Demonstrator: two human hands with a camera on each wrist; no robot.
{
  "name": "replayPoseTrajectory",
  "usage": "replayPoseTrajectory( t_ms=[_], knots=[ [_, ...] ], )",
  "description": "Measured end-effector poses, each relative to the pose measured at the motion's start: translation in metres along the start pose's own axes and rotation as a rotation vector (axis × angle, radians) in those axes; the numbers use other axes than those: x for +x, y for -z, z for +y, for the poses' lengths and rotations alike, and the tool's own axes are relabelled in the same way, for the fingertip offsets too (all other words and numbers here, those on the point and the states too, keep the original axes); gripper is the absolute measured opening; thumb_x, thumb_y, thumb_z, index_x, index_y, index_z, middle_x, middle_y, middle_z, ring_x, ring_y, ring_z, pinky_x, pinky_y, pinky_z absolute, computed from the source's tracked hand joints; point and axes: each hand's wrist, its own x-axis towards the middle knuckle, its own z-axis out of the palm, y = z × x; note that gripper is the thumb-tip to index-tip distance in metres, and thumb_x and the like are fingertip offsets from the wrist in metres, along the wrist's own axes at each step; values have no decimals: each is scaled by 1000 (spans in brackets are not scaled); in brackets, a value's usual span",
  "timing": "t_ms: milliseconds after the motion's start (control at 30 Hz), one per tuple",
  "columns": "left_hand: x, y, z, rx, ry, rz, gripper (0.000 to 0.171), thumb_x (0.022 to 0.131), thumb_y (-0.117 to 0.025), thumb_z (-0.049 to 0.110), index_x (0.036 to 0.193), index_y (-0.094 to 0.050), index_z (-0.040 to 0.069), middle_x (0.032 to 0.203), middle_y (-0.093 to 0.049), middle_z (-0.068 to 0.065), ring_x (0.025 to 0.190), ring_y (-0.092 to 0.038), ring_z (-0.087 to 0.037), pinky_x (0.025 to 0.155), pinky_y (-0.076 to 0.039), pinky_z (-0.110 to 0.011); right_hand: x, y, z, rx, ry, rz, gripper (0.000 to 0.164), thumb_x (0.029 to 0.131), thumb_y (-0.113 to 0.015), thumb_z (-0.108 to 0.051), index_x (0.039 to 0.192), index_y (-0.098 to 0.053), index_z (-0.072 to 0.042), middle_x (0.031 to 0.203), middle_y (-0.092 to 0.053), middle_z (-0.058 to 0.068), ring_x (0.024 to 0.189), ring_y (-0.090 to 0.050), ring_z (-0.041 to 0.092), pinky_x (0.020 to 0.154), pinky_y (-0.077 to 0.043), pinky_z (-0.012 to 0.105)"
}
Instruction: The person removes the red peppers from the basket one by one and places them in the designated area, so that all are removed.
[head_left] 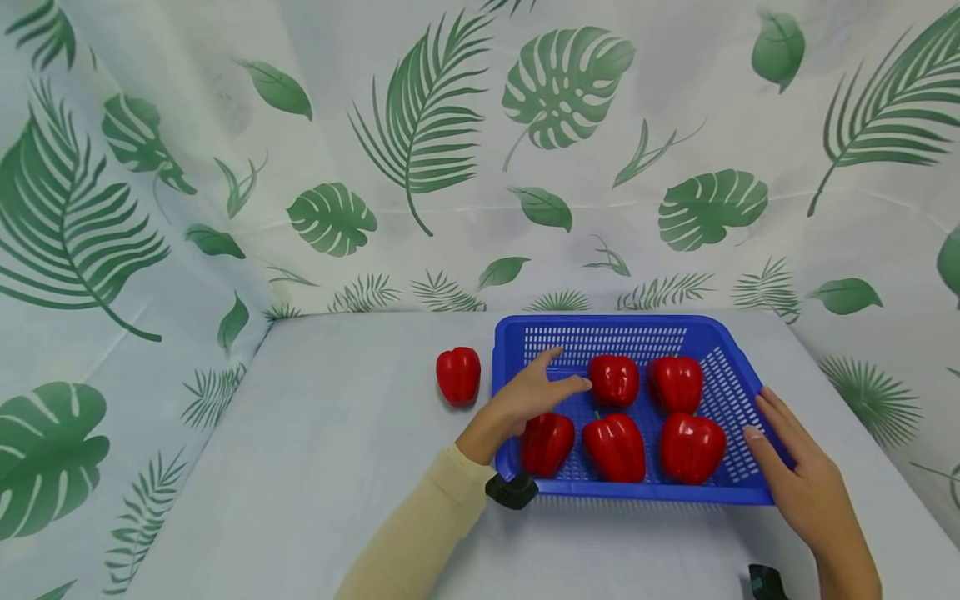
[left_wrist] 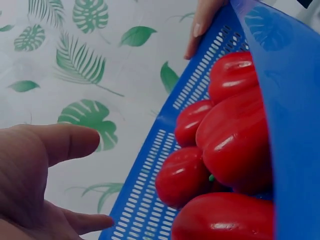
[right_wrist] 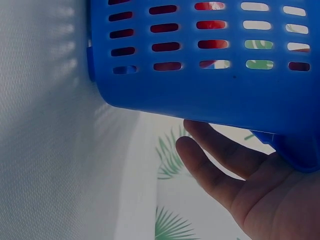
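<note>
Several glossy red bell peppers [head_left: 614, 447] lie in a blue plastic basket [head_left: 637, 492] with slotted walls. My left hand [head_left: 534, 390] hovers over the basket's left part, thumb and fingers spread, holding nothing; its thumb tip comes close to the back-row bell pepper [head_left: 615, 381]. In the left wrist view that hand [left_wrist: 40, 175] appears beside the slotted wall. My right hand [head_left: 810, 479] holds the basket's right rim, thumb over the edge and fingers along the outside; the right wrist view shows those fingers [right_wrist: 220, 152] against the outer wall, with the thumb hidden.
One more red bell pepper [head_left: 458, 377] sits on the white table [head_left: 322, 442], left of the basket. Behind and at the sides hangs a white curtain [head_left: 465, 225] printed with green leaves. Black wrist straps [head_left: 512, 491] show near both hands.
</note>
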Motion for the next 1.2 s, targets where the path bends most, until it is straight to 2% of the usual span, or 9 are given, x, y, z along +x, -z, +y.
replayPoseTrajectory(
  t_ms=[100,267,433,633,833,967,1200],
  knots=[
    [0,0,-2,54,-1,-39,83,98,-75,35,168,-36,15,167,-40,-16,147,-44,-40,116,-40,-65,0,0,0,2,1,0,66,114,-46,-32,168,-25,-1,174,-18,24,154,-17,60,109,-19,84],
    [0,-1,-6,214,-29,-118,85,96,-77,36,167,-36,14,165,-43,-15,148,-45,-37,116,-42,-62,1,0,-1,-7,-17,-5,66,114,-45,-33,168,-23,-1,174,-17,24,154,-16,60,108,-20,84],
    [0,-2,-8,346,-55,-160,85,94,-80,36,165,-40,13,162,-49,-12,144,-50,-31,114,-46,-56,2,0,-1,-5,-26,-16,67,114,-45,-34,168,-23,-1,174,-16,24,154,-16,60,107,-21,85],
    [-3,-2,-7,487,-69,-213,74,94,-83,32,158,-51,13,148,-62,-10,127,-60,-24,106,-54,-50,2,-1,0,-3,-21,-14,66,114,-45,-34,169,-23,-2,175,-16,23,154,-16,59,108,-20,85],
    [-3,-1,-6,563,-100,-283,57,95,-82,26,146,-62,11,130,-68,-5,113,-61,-18,98,-58,-41,1,0,0,0,-23,-11,66,114,-45,-33,169,-24,-2,175,-16,23,154,-16,59,107,-21,85],
    [-3,-3,-8,601,-126,-294,49,95,-82,21,139,-65,11,120,-67,-1,107,-59,-15,92,-58,-34,1,0,0,0,-27,-9,66,114,-45,-34,169,-24,-3,175,-16,23,155,-15,59,109,-20,84],
    [-3,-12,-15,661,-162,-247,43,94,-83,17,135,-69,14,115,-68,1,106,-59,-14,88,-57,-30,0,0,-1,-4,-30,-5,66,114,-45,-34,168,-24,-3,175,-17,22,155,-16,58,108,-20,85]
  ],
)
